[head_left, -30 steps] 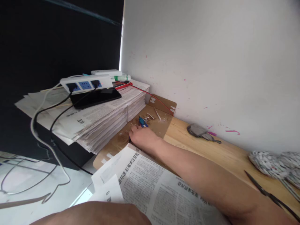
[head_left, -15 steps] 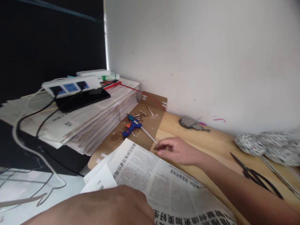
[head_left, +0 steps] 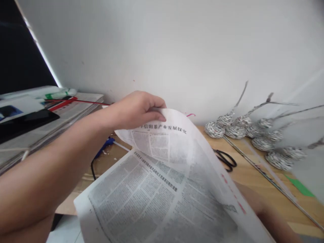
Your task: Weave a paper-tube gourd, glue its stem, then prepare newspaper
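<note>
A printed newspaper sheet (head_left: 162,182) fills the lower middle of the head view, curved and lifted off the table along its far edge. My left hand (head_left: 144,109) is closed on that raised edge, pinching it between thumb and fingers. On the right, behind the sheet, my right forearm (head_left: 263,212) reaches in, and the paper hides the hand itself. Beyond the sheet's right side, the dark loop handles of the scissors (head_left: 225,160) show on the wooden table (head_left: 253,168); their blades are covered.
Several woven paper balls with twig stems (head_left: 235,128) stand by the wall. A thin rod (head_left: 268,180) and a green strip (head_left: 300,185) lie at right. At left are a blue glue gun (head_left: 105,146), a newspaper stack (head_left: 15,145), a black phone (head_left: 32,119) and a power strip (head_left: 17,106).
The view has turned to the right. My left hand has risen, lifting the sheet's edge, and the paper now spreads wide. My right hand has passed behind the sheet.
</note>
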